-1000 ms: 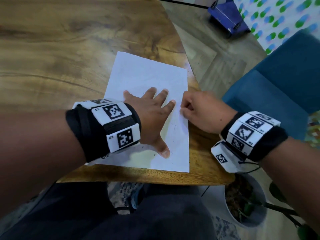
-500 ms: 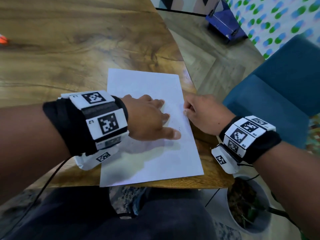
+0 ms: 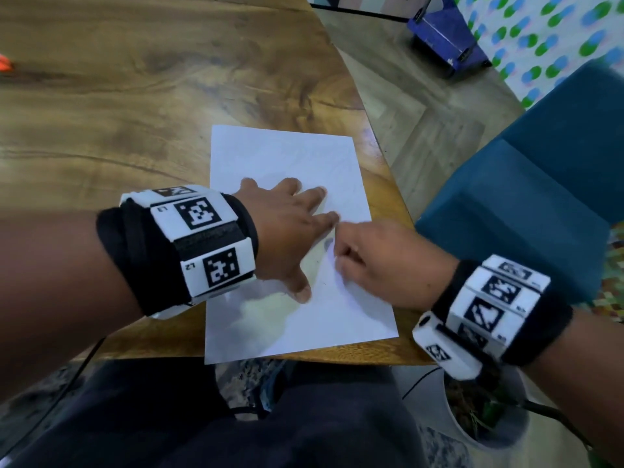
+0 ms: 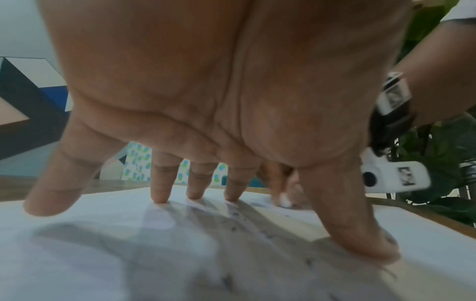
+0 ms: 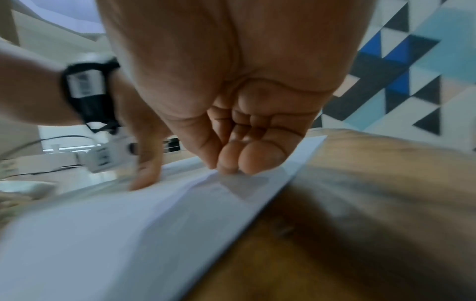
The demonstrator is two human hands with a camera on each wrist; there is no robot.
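A white paper sheet [image 3: 283, 157] lies on the wooden table [image 3: 135, 96] near its front right corner, and its lower edge hangs slightly over the table's front. My left hand [image 3: 287, 234] lies on the sheet's middle with fingers spread and straight, and the tips press the paper [image 4: 103, 234]. My right hand [image 3: 378, 261] is beside it, at the sheet's right part. In the right wrist view its curled fingers [image 5: 255, 160] and thumb meet on the paper [image 5: 103, 234], where a small ridge rises. Faint grey marks show on the sheet.
A blue armchair [image 3: 540, 197] stands close to the table's right edge. A potted plant [image 3: 479, 410] sits on the floor below my right wrist. A blue box [image 3: 445, 35] is on the floor farther back. Something orange [image 3: 5, 65] lies at the table's far left.
The sheet has turned and slid toward the table's front edge. My left hand loosened, then spread flat again. My right hand moved left from the sheet's edge onto the paper.
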